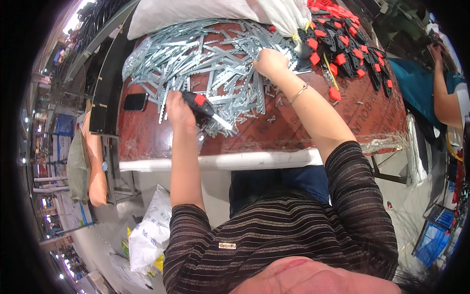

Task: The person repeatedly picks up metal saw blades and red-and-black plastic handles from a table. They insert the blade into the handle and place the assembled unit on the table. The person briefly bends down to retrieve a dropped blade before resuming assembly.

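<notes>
My left hand is closed around a black plastic handle with a red block near the table's front left. A flat pale metal strip sticks out of the handle's lower right end. Farther back and to the right, my right hand reaches into a wide heap of toothed metal strips. Its fingers are curled in; what they pinch, if anything, is hidden. Small metal pieces like springs or screws lie scattered between my hands.
Similar black handles with red blocks are piled at the back right, near a yellow cord. A white sack lies along the back. A phone rests on the reddish table. Another person's arm shows at right.
</notes>
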The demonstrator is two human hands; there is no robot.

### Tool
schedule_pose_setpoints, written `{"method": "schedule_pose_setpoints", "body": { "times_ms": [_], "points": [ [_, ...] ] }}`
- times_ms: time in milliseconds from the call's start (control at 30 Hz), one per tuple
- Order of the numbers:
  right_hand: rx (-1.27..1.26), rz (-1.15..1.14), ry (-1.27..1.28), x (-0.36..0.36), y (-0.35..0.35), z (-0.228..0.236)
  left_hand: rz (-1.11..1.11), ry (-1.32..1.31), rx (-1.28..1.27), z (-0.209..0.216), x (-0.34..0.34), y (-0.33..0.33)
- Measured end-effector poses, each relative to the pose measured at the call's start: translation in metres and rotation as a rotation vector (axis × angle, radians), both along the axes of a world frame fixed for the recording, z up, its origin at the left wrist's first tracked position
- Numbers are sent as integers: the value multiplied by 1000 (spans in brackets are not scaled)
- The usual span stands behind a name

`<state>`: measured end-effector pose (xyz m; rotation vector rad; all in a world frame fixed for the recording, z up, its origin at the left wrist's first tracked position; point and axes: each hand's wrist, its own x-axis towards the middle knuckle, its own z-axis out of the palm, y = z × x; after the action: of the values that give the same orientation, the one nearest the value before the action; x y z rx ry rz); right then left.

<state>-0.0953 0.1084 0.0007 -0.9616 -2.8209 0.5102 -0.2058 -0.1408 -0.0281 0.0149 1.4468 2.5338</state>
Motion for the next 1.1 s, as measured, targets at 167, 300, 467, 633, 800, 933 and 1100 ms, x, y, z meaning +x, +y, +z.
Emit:
{"method": "schedule_pose_setpoints", "body": {
  "times_ms": [167, 300, 467, 633, 800, 933, 1100],
  "points": [
    [58, -61, 454, 37, 13, 9, 8, 418, -236, 37, 43, 42],
    [46, 9, 875, 112, 5, 32, -343, 642, -422, 36, 60, 97],
    [124, -8, 971, 214, -23, 43, -611, 856, -539, 41, 100, 207],
    [254, 46, 840, 251, -41, 14, -335, 1164, -946, 16, 103, 324],
    [-249, 11, 857, 243, -57, -2, -536, 1019, -1001, 10, 87, 333],
    [-337, 75, 679, 245, -51, -20, -982, -82, -30, 29, 79, 287],
    [-362, -43, 619, 243, -56, 3, -1084, -615, 639, 42, 95, 203]
  ]
}}
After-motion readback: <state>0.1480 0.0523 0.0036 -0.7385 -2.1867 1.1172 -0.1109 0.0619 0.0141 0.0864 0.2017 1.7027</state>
